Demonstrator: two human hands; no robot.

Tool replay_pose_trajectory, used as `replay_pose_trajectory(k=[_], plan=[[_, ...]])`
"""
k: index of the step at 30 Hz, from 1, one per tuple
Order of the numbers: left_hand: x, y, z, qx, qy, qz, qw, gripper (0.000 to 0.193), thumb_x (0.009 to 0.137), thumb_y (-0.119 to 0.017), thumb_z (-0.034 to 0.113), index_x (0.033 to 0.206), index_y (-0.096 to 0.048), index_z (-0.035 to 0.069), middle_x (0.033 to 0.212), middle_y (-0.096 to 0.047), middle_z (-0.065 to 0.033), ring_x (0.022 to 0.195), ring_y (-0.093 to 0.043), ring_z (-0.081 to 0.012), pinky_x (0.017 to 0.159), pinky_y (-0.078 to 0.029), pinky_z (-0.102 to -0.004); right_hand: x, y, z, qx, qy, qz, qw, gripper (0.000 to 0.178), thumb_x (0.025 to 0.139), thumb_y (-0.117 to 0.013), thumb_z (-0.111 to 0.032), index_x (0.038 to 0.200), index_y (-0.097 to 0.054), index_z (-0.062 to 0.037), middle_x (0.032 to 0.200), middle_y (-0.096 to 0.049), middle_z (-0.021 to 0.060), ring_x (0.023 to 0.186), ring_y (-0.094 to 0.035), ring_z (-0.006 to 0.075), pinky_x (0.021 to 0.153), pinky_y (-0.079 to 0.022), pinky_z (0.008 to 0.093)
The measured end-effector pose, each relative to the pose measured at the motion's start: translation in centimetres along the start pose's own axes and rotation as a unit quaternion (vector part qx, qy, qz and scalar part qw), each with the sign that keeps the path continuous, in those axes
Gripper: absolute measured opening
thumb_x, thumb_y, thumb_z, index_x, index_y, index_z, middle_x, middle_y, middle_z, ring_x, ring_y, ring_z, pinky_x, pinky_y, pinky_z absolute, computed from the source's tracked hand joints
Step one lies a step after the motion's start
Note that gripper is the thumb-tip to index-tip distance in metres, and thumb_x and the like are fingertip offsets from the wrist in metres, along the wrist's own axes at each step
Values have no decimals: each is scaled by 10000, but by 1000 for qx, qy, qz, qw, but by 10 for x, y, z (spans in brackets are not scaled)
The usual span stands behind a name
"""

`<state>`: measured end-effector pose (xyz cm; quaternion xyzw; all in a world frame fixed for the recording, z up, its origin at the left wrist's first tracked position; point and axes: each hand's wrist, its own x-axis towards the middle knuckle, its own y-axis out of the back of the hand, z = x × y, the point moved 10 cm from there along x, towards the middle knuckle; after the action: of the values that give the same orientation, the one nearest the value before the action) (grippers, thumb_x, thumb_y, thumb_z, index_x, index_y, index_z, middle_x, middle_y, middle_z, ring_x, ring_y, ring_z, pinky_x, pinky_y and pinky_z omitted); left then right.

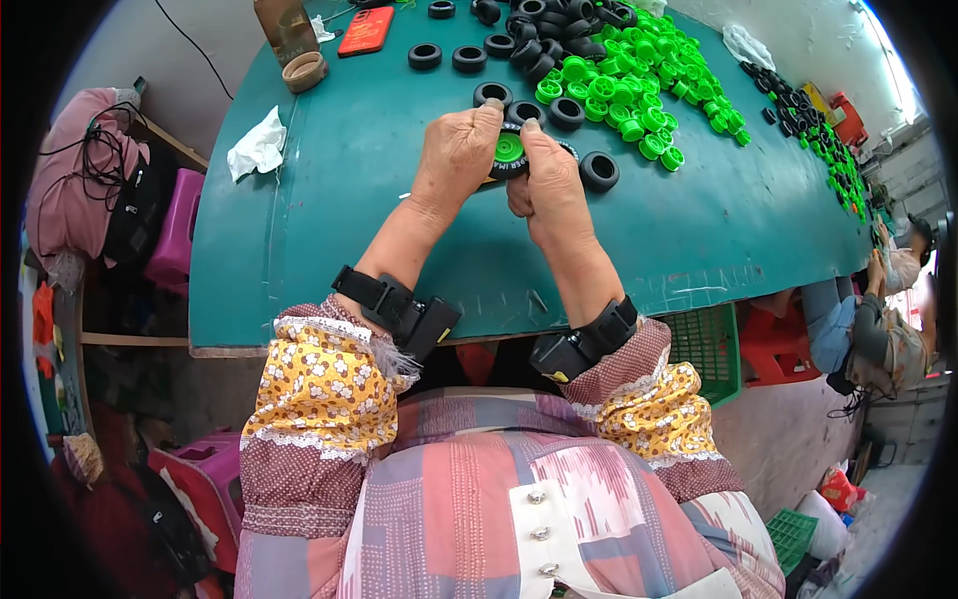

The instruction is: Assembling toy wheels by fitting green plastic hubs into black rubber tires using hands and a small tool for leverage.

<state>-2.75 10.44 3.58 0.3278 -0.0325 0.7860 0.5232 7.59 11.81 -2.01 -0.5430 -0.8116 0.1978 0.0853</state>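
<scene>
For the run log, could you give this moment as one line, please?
left hand: on wheel | right hand: on wheel | green hubs, tyres behind

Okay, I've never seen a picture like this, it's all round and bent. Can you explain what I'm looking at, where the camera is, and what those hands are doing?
No machine here: a person wears a wide-angle camera on the head, looking down, so straight edges bend. The left hand and right hand together hold one toy wheel, a green hub inside a black tyre, over a green table. Beyond them lie loose black tyres and a heap of green hubs. A white crumpled tissue, a red phone and a roll of tape lie on the left side. Black bands sit on both wrists.
</scene>
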Motion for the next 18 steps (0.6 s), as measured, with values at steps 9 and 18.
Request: replay_pose_trajectory(k=[9,18], plan=[[-13,1,-39,-186,174,100,962,421,896,-461,327,634,-527,5,517,-484,-37,489,-409,-118,463,-367,-295,-3,-7,-6,-82,121,79,986,319,918,-426,-331,842,-499,-30,573,-514,37,442,-479,92,405,-394,210],[-11,5,-19,-99,87,66,989,402,891,-478,316,658,-539,-7,498,-447,-62,480,-396,-122,455,-364,-299,0,-3,-28,-325,242,95,909,333,909,-431,-318,838,-489,2,577,-474,112,554,-525,185,541,-431,348]])
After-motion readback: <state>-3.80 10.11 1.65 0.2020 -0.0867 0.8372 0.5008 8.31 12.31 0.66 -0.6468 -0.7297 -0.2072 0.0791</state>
